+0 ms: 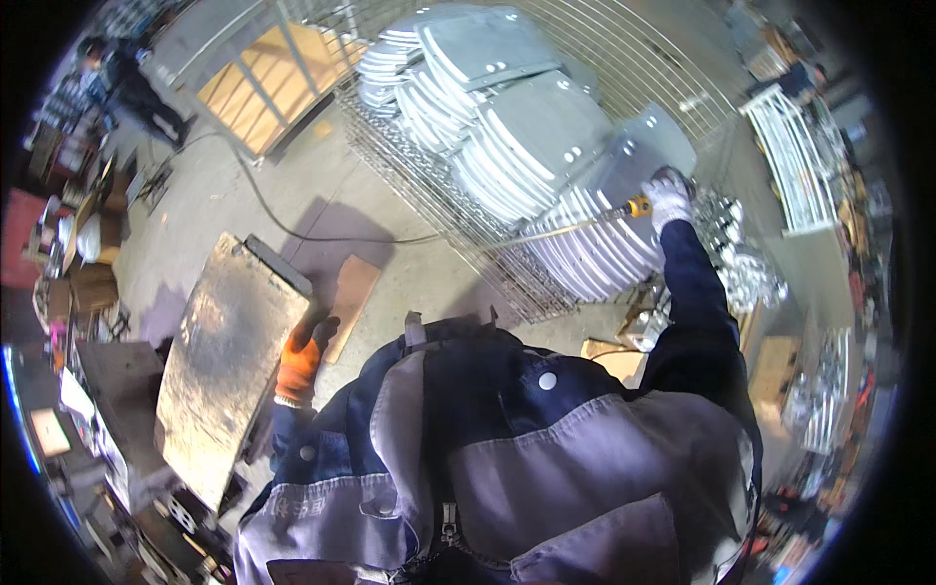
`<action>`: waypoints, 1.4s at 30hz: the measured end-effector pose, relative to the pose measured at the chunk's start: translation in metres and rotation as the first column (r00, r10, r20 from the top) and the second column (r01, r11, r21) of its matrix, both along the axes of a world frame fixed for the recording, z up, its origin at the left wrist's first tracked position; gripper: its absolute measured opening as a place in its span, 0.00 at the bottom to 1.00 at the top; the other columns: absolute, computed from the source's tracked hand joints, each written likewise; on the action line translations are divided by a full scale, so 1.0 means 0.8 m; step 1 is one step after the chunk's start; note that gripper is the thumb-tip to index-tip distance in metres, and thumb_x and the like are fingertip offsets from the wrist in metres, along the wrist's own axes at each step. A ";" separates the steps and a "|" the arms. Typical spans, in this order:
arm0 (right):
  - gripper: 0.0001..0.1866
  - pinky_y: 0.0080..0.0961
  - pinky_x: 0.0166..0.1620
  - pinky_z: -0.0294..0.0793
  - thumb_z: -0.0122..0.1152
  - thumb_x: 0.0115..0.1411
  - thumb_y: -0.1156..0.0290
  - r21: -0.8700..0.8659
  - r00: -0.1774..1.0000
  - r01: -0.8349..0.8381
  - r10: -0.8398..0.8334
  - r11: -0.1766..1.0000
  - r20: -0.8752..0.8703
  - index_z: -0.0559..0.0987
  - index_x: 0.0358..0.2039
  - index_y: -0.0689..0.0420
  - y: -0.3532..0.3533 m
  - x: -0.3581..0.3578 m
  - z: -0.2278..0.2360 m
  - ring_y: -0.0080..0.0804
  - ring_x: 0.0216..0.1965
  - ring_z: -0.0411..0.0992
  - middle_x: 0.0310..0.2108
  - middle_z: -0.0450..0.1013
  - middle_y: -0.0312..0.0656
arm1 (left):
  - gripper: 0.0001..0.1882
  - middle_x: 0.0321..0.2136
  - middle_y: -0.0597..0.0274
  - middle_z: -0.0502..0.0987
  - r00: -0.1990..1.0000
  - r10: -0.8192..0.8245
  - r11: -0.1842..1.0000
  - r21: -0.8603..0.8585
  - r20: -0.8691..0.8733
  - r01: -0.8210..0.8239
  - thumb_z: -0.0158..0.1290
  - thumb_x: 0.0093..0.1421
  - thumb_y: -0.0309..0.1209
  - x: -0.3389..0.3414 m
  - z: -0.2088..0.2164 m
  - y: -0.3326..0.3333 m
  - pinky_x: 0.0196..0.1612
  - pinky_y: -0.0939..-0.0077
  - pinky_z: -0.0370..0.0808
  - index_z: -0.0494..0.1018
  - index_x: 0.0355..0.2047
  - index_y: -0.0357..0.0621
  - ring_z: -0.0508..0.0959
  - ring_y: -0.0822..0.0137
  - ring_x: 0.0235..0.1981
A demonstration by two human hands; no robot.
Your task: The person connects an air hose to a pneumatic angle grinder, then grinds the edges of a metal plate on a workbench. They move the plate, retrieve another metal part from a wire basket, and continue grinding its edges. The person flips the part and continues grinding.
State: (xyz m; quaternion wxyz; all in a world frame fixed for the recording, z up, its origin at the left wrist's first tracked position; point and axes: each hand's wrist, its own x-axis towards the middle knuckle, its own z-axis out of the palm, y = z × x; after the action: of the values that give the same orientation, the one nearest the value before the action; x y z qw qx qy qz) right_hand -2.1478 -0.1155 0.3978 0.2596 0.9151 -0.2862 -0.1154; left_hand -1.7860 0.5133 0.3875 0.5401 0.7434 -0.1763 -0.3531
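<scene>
My right hand (667,198), in a pale glove, is stretched out to the far right over the wire cage. It is closed around a yellow-and-black corded power tool (639,207), whose head is hidden by the hand. Beneath it and to its left lie stacks of curved grey metal panels (541,127). My left hand (305,361), in an orange glove with dark fingers, hangs low beside a worn, stained tabletop (229,351). Its fingers look apart, with nothing seen in them.
The tool's cable (341,239) runs left across the floor. A wire mesh cage (439,214) surrounds the panels. A flat brown piece (353,302) lies near my left hand. Shiny metal parts (746,263) are heaped at right, near a white rack (795,161). A person (136,93) stands far left.
</scene>
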 end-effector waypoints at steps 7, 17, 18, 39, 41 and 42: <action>0.15 0.36 0.68 0.48 0.46 0.58 0.67 -0.020 0.998 -0.064 0.065 0.998 0.024 0.76 0.45 0.48 -0.076 -0.004 -0.032 0.29 0.49 0.70 0.40 0.74 0.35 | 0.21 0.49 0.60 0.76 0.985 0.059 0.982 0.165 0.165 -0.087 0.55 0.62 0.38 -0.032 0.038 -0.034 0.56 0.75 0.67 0.72 0.52 0.41 0.73 0.68 0.53; 0.12 0.37 0.70 0.41 0.46 0.59 0.68 -0.023 0.998 0.063 -0.064 0.998 -0.017 0.75 0.42 0.43 -0.130 -0.014 -0.090 0.28 0.55 0.66 0.42 0.74 0.34 | 0.23 0.53 0.62 0.74 0.989 0.053 0.984 0.163 0.137 -0.076 0.53 0.61 0.39 -0.050 0.046 -0.068 0.59 0.76 0.64 0.70 0.55 0.44 0.70 0.68 0.56; 0.13 0.37 0.70 0.42 0.46 0.59 0.68 -0.069 1.000 0.014 -0.014 0.998 -0.002 0.76 0.42 0.43 -0.130 -0.014 -0.091 0.29 0.55 0.66 0.42 0.74 0.34 | 0.23 0.53 0.62 0.74 0.992 0.090 0.988 0.114 0.094 -0.100 0.53 0.61 0.39 -0.048 0.044 -0.067 0.59 0.76 0.64 0.70 0.55 0.44 0.70 0.68 0.56; 0.27 0.35 0.62 0.62 0.51 0.62 0.72 0.257 0.601 -0.201 -0.088 0.945 0.795 0.62 0.61 0.67 -0.013 0.216 0.147 0.45 0.59 0.65 0.60 0.63 0.56 | 0.26 0.52 0.56 0.74 0.934 0.229 0.952 0.136 0.275 -0.274 0.53 0.59 0.47 -0.052 0.039 0.057 0.58 0.69 0.65 0.72 0.53 0.45 0.72 0.61 0.55; 0.26 0.33 0.61 0.62 0.55 0.63 0.63 0.016 0.325 -0.427 0.137 0.904 0.936 0.68 0.56 0.68 0.021 0.268 0.254 0.42 0.58 0.66 0.57 0.66 0.56 | 0.25 0.50 0.54 0.75 0.922 0.228 0.957 0.100 0.313 -0.271 0.52 0.60 0.46 -0.053 0.040 0.065 0.56 0.69 0.67 0.72 0.51 0.44 0.73 0.59 0.53; 0.26 0.34 0.59 0.64 0.56 0.63 0.61 0.084 0.159 -0.736 0.051 0.672 0.986 0.69 0.54 0.68 0.044 0.285 0.314 0.44 0.56 0.67 0.55 0.67 0.56 | 0.24 0.48 0.52 0.76 0.916 0.229 0.961 0.076 0.330 -0.268 0.51 0.60 0.47 -0.054 0.041 0.067 0.55 0.69 0.68 0.73 0.49 0.43 0.74 0.57 0.51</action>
State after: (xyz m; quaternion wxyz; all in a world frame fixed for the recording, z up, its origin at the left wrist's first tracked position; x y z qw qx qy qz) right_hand -1.9198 -0.0802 0.6487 -0.2207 0.8667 -0.0628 0.4430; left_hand -1.8295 0.5668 0.4200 0.4995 0.8378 -0.1435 -0.1672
